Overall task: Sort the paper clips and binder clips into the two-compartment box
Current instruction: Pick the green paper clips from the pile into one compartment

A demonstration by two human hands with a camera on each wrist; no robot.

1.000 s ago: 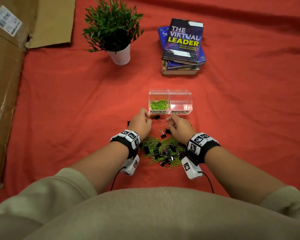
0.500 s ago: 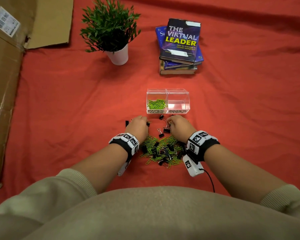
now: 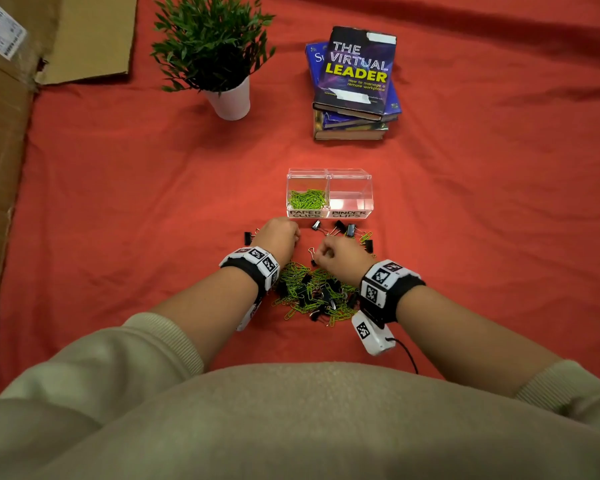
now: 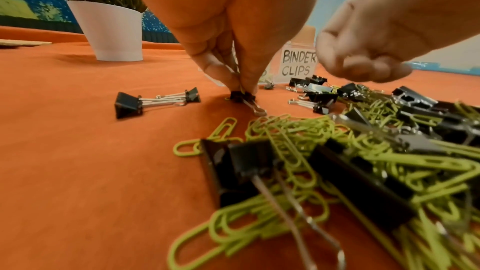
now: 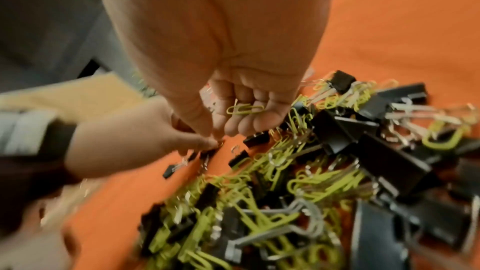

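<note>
The clear two-compartment box (image 3: 329, 213) stands on the red cloth. Its left half, labelled PAPER CLIPS, holds green paper clips (image 3: 307, 199); the BINDER CLIPS half looks empty. Just in front of it, my left hand (image 4: 242, 89) pinches a small black binder clip (image 4: 242, 98) that lies on the cloth. My right hand (image 5: 233, 124) hovers beside it, fingers curled round a green paper clip (image 5: 244, 109). A mixed pile of green paper clips and black binder clips (image 3: 312, 292) lies between my wrists.
Loose binder clips (image 3: 343, 228) are scattered along the box's front and one lies left of my left hand (image 3: 248, 237). A potted plant (image 3: 219, 57) and a stack of books (image 3: 355, 84) stand farther back. Cardboard (image 3: 0, 168) borders the left.
My right hand has shifted a little left, closer to the left hand. The left hand has edged slightly forward toward the box. Both stay low over the clips.
</note>
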